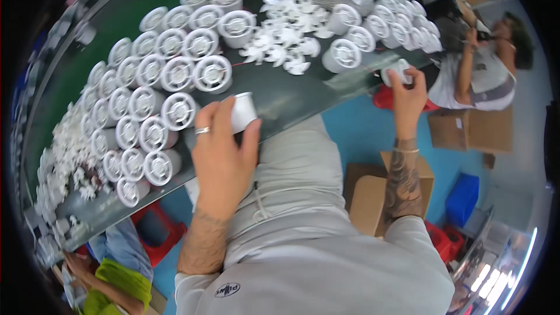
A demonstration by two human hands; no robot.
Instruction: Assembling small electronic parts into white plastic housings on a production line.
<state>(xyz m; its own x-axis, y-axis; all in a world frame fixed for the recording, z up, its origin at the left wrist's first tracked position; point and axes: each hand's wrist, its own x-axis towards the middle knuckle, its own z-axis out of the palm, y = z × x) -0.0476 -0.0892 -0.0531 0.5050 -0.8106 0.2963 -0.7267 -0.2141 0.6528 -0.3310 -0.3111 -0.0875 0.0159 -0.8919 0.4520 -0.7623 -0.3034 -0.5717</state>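
Left hand: the left hand [221, 151], a ring on one finger, is closed around a white cylindrical housing [242, 112] at the near edge of the dark worktable [291, 96].
Right hand: the right hand [408, 96] grips a second white housing [396, 72] at the table edge.
Beyond: a pile of white fan blades [286, 38] lies between rows of grilled white housings [163, 76].
Far right: another person [484, 70] sits beside cardboard boxes [472, 128].
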